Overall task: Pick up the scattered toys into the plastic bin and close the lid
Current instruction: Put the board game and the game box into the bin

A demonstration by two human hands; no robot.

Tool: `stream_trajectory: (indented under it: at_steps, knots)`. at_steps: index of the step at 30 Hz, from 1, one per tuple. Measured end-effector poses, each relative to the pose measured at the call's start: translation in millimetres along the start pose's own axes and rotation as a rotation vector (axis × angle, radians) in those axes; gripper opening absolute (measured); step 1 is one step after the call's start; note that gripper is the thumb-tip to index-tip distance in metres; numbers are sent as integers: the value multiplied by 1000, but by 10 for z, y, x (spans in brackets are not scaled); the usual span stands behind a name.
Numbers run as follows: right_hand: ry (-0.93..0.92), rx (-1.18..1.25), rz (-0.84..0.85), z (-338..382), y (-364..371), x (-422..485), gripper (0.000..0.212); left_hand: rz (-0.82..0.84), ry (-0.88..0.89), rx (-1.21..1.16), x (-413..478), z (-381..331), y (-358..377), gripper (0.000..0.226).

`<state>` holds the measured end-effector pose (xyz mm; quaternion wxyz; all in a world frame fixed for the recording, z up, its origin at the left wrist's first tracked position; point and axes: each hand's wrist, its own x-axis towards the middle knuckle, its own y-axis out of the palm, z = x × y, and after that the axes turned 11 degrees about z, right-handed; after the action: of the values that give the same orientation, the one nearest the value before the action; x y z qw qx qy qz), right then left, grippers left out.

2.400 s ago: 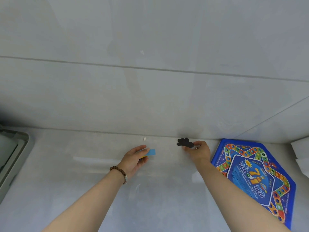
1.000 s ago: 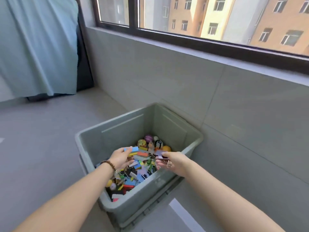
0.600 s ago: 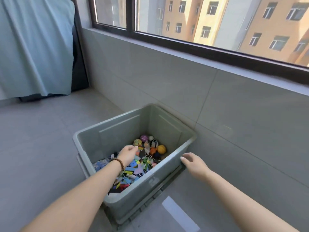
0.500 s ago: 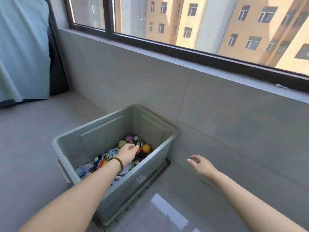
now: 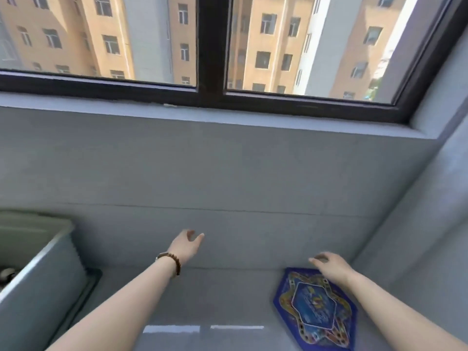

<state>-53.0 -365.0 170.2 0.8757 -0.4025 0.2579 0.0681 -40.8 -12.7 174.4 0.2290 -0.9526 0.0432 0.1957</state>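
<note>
The grey plastic bin stands at the far left edge, only its right corner in view, its contents almost fully hidden. A blue hexagonal game board lies flat on the floor at the lower right. My left hand, with a bead bracelet on the wrist, hovers in mid-air in front of the wall, fingers apart and holding nothing. My right hand is just above the far edge of the game board, fingers spread, holding nothing; whether it touches the board I cannot tell.
A grey tiled wall runs across in front of me, with a dark-framed window above it. A side wall closes the corner on the right. The bin's base, or a lid under it, juts out at its foot.
Both hands dropped their small toys into the bin and left it. My view swung right, so the bin slid to the left edge and the game board came into view under my right hand.
</note>
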Motion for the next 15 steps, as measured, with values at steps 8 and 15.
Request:
stream_trajectory:
  at_steps: [8,15]
  knots:
    - [165,169,20,-1433,-360,291,68,178,-43,114,582,-280,1644,57]
    - [271,477,-15,-2309,-221,677,85,318,-151,162,973,-112,2765,63]
